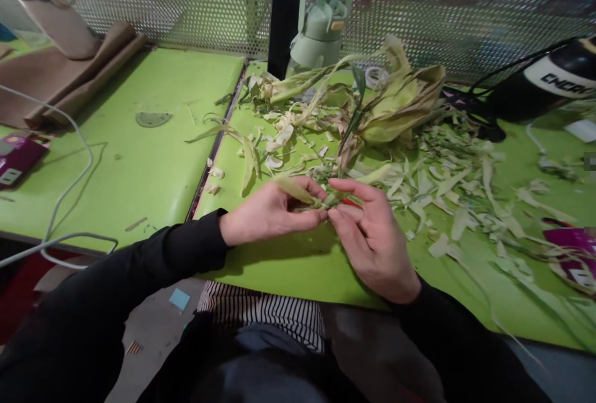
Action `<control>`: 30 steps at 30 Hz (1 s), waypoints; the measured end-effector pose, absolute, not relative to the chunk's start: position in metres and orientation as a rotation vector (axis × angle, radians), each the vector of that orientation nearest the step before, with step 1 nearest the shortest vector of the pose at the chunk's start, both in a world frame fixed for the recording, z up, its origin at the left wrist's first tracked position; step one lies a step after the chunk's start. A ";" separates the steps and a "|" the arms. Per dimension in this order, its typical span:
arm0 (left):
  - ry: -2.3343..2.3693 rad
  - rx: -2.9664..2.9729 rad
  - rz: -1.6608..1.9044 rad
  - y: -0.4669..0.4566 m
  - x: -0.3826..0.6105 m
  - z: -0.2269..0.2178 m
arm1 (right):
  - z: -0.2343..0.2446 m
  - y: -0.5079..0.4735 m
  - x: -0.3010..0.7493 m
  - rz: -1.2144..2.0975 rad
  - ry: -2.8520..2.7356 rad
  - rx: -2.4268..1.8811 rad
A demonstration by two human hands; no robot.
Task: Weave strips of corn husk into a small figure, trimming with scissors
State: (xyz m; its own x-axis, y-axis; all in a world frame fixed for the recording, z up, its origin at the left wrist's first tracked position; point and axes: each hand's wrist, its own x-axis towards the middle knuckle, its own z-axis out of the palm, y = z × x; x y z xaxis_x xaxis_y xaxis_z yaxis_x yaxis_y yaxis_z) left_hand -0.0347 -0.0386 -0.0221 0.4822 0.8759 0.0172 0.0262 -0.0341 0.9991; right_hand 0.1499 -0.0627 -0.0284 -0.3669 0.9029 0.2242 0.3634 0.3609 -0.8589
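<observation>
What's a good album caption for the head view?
Left hand and right hand pinch a piece of corn husk over a green table strewn with husk scraps.

Husk strip (292, 189), center of frame: pale yellow-green. Husks (400, 108), upper right of center: yellow-green, streaked brown along the edges. Scraps (431, 181), right: pale green to cream. Table (139, 185), full width: bright lime green. Screen (200, 12), top: gray, with a regular dot pattern. Bottle (316, 49), top center: pale sage green. Flask (554, 80), upper right: black; white band, black lettering. Paper (60, 95), upper left: brown. Sleeve (181, 248), lower left: black. Striped cloth (265, 303), bottom center: black and white.
</observation>
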 end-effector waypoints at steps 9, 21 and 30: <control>0.903 1.526 0.791 -0.030 -0.042 -0.024 | -0.025 -0.044 0.162 0.922 -1.834 -1.250; 0.857 1.552 0.774 -0.042 -0.032 -0.039 | -0.027 -0.043 0.164 0.931 -1.667 -1.140; 0.906 1.736 0.581 -0.043 -0.022 -0.049 | -0.013 -0.029 0.161 0.378 -2.215 -0.943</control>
